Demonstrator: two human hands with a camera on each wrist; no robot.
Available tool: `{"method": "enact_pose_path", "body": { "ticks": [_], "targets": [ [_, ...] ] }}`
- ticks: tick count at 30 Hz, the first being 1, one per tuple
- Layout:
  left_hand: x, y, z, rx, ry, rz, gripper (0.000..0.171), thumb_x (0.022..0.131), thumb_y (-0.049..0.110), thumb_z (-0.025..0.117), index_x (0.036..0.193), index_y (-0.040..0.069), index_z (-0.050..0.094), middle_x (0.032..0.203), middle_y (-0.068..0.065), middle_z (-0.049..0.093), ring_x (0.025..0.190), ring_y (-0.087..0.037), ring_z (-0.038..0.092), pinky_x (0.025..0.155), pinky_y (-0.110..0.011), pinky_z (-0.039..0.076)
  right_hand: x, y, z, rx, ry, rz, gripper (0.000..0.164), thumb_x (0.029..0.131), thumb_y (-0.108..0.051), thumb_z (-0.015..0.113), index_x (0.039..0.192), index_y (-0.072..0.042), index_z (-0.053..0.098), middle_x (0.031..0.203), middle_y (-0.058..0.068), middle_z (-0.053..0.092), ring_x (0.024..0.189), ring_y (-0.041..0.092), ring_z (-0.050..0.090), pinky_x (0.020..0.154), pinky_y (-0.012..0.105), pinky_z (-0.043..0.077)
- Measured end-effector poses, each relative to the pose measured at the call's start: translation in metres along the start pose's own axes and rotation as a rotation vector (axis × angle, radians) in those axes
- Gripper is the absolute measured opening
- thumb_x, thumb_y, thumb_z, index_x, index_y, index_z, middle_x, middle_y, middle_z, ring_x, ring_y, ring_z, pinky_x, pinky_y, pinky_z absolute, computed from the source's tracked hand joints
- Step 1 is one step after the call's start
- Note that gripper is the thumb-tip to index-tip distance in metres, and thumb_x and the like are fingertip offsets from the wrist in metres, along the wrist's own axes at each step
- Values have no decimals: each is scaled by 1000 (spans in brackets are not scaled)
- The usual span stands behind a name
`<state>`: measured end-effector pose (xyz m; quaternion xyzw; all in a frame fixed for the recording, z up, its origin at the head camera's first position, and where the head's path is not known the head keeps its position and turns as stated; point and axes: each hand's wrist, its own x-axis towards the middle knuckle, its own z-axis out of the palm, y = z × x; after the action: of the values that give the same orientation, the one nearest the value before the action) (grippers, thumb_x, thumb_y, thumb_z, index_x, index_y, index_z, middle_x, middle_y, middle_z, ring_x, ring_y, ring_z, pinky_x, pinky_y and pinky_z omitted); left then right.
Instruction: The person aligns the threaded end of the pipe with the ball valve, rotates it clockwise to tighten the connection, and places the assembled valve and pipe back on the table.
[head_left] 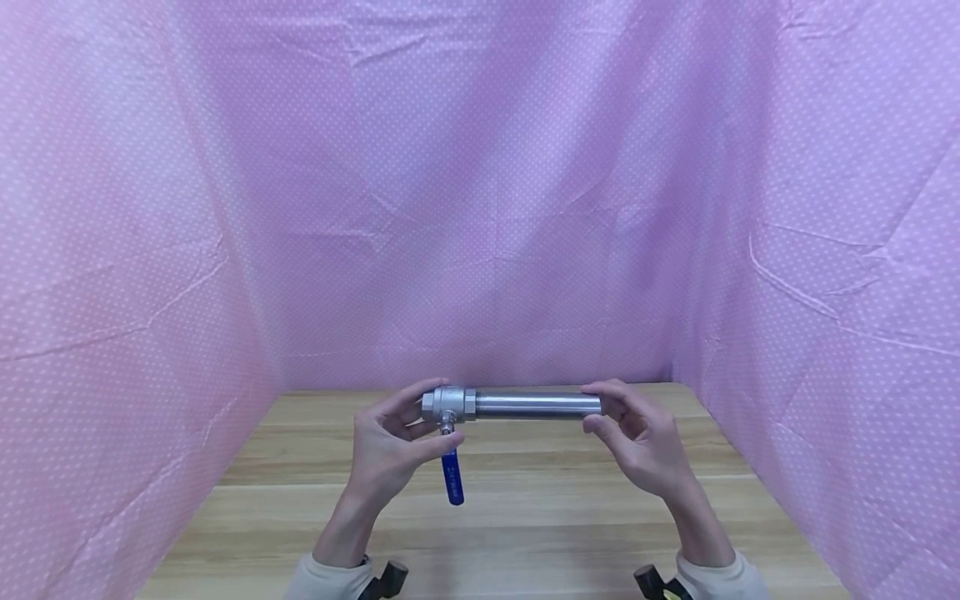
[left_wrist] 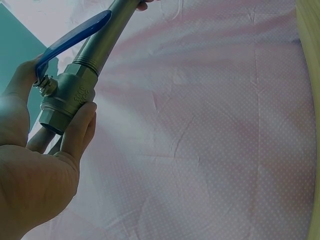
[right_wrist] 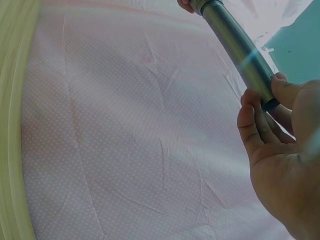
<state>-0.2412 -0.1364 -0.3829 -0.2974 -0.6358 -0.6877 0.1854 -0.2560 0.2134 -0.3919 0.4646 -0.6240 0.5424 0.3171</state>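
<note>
A silver ball valve (head_left: 448,403) with a blue lever handle (head_left: 453,479) is joined to a straight steel pipe (head_left: 538,405), held level above the table in the head view. My left hand (head_left: 386,446) grips the valve at its left end, the thumb at the base of the lever. Between the thumb and fingers of my right hand (head_left: 647,442) is the free end of the pipe. Threads show where the pipe (left_wrist: 102,47) enters the valve body (left_wrist: 69,95) in the left wrist view. The right wrist view shows the dark open end of the pipe (right_wrist: 245,55) near my fingertips.
Below the hands spreads a light wood-grain table (head_left: 517,508). Pink dotted cloth (head_left: 480,208) hangs behind it and along both sides. Dark wrist camera mounts (head_left: 392,577) sit at the sleeve cuffs.
</note>
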Motion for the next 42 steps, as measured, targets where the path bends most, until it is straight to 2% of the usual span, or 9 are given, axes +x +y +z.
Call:
{"method": "enact_pose_path", "body": {
  "ticks": [4, 8, 10, 12, 18, 26, 38, 40, 42],
  "targets": [
    [0, 0, 0, -3, 0, -9, 68, 76, -22, 90, 140, -17, 67, 124, 6, 86, 111, -13, 85, 99, -37, 73, 0, 0, 1, 24, -4, 10, 50, 82, 35, 73, 130, 22, 65, 102, 9, 71, 76, 9, 59, 53, 21, 51],
    [0, 0, 0, -9, -2, -13, 69, 76, -22, 90, 140, -18, 66, 123, 6, 86, 111, -13, 85, 99, -37, 73, 1, 1, 2, 78, -20, 11, 57, 78, 41, 69, 131, 25, 62, 124, 11, 74, 104, 9, 75, 86, 16, 68],
    [0, -1, 0, -6, 1, -15, 69, 75, -22, 90, 140, -18, 66, 123, 7, 86, 110, -13, 85, 99, -37, 73, 1, 2, 2, 93, -24, 7, 59, 76, 43, 67, 132, 26, 61, 129, 12, 74, 117, 12, 77, 101, 20, 69],
    [0, -1, 0, -3, 1, -13, 68, 75, -21, 90, 140, -18, 67, 123, 7, 86, 109, -14, 85, 99, -37, 73, 2, 2, 3, 100, -25, -2, 60, 74, 45, 66, 131, 26, 61, 131, 13, 74, 121, 13, 77, 107, 23, 69],
    [1, 0, 1, -6, -7, -2, 68, 75, -21, 90, 140, -17, 67, 121, 6, 86, 108, -13, 85, 98, -37, 74, 2, 1, 2, 89, -24, -18, 60, 73, 45, 68, 129, 26, 61, 133, 15, 73, 121, 14, 77, 107, 23, 68],
    [0, 0, 2, -17, -10, -4, 68, 75, -22, 90, 140, -15, 68, 122, 6, 86, 109, -14, 85, 98, -38, 73, 2, 0, 2, 61, -17, -30, 50, 79, 37, 74, 127, 25, 62, 129, 15, 74, 119, 13, 77, 106, 22, 68],
    [-1, 0, 2, -14, -9, -8, 68, 75, -21, 90, 140, -14, 69, 122, 5, 86, 108, -14, 85, 97, -37, 74, 2, -1, 3, 50, -26, -29, 44, 86, 31, 74, 129, 24, 62, 126, 11, 74, 117, 11, 78, 104, 20, 69],
    [-1, 0, 2, -12, -8, -12, 68, 75, -21, 90, 140, -15, 69, 122, 5, 86, 107, -14, 85, 97, -37, 74, 1, -1, 2, 39, -22, -22, 43, 87, 31, 73, 129, 24, 63, 126, 9, 75, 118, 10, 78, 101, 18, 69],
    [-1, 0, 2, -10, -7, -14, 68, 75, -21, 91, 140, -15, 69, 121, 5, 86, 107, -14, 85, 97, -37, 74, 1, -1, 2, 18, -14, -11, 42, 89, 29, 73, 129, 22, 64, 122, 7, 77, 111, 7, 78, 91, 15, 69]
  ]
}}
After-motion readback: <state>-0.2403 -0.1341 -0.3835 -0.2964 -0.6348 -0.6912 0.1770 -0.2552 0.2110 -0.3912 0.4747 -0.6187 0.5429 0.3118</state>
